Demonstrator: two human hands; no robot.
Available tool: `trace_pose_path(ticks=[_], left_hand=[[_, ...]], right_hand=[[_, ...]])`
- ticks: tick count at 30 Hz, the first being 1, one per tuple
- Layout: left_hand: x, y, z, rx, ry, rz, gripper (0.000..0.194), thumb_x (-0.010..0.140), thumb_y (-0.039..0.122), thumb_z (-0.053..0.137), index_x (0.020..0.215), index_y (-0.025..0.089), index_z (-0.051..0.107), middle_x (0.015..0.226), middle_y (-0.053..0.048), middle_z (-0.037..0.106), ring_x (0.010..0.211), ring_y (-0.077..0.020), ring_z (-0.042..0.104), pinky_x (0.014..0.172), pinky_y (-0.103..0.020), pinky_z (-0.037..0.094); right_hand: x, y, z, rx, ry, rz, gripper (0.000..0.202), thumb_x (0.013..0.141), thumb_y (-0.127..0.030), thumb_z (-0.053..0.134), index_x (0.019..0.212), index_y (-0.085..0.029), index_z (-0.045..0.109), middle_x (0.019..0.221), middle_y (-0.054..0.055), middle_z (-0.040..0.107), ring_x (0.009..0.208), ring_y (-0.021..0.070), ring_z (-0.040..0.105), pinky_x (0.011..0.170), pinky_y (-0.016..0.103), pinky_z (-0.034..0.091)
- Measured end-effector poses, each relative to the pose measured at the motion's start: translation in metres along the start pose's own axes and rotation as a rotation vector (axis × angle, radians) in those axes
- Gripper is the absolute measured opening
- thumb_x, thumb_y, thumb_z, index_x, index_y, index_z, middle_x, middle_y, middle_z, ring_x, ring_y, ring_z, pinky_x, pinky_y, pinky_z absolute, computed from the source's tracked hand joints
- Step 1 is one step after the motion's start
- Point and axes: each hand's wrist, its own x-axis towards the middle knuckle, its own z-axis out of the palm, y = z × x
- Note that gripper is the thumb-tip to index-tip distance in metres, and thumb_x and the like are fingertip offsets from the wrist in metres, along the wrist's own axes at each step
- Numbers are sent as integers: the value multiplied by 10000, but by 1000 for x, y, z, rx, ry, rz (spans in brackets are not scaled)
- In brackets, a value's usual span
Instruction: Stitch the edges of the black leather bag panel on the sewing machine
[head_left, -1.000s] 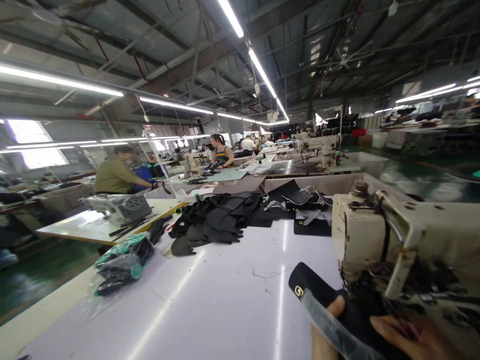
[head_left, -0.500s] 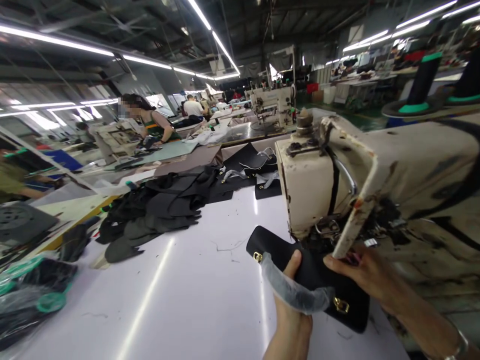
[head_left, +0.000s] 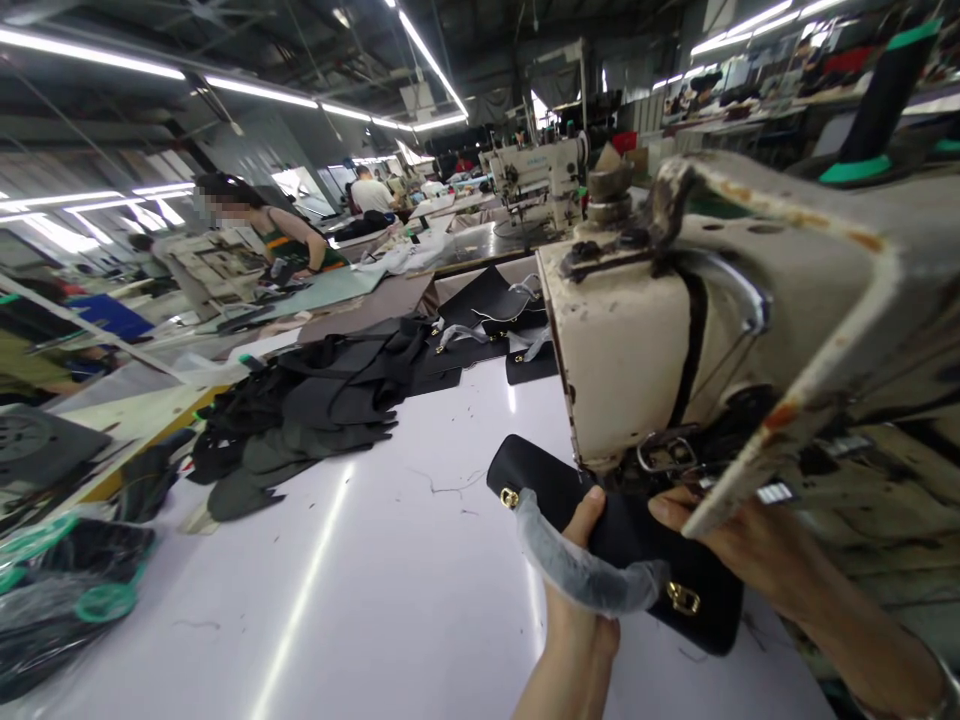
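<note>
Head view: black panel [head_left: 631,530], near right
Left hand [head_left: 580,527]: pinching it (thumb topside)
Right hand [head_left: 744,540]: touching it, can't tell grip

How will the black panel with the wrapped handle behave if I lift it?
The black panel is probably fairly stiff: its outline shows little droop. The handle may feel slippery, being sheathed in translucent wrap, and could swing, since ring-like gold fittings sit at both ends.

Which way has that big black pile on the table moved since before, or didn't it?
No, the black pile hasn't moved: judged against the sewing machine, it's in the same spot on the table. Only the view shifted.
</note>
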Motion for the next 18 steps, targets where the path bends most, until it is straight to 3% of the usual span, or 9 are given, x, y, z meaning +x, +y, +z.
trace_pose_path(ticks=[3, 5, 12, 18], left_hand=[[2, 0, -3, 6, -6, -65, 359, 702, 126, 804, 1034, 156, 671, 908, -100, 795, 790, -283, 766, 765, -385, 632], [4, 1, -5, 3, -8, -100, 397, 681, 120, 820, 1048, 141, 671, 909, -109, 799, 769, -288, 765, 745, -394, 634], [0, 14, 3, 33, -22, -50, 316, 667, 71, 784, 947, 157, 665, 782, -64, 779, 662, -219, 735, 630, -294, 605], [-3, 17, 10, 79, -50, 10, 143, 696, 122, 764, 829, 137, 714, 808, -107, 777, 721, -228, 743, 708, -311, 617]], right_hand=[[-2, 7, 2, -98, -116, -44, 407, 862, -477, 597, 548, -245, 712, 567, 27, 634, 530, 172, 535, 470, 267, 408], [-4, 12, 4, -120, -126, -45, 408, 890, -480, 577, 610, -237, 747, 608, 35, 669, 563, 187, 573, 492, 279, 431], [-10, 19, 12, -104, -78, 45, 301, 883, -453, 644, 780, -231, 819, 724, 30, 759, 728, 245, 716, 570, 296, 523], [-15, 16, 17, -28, -28, 72, 293, 860, -457, 690, 743, -221, 818, 674, 34, 741, 785, 264, 731, 617, 294, 563]])
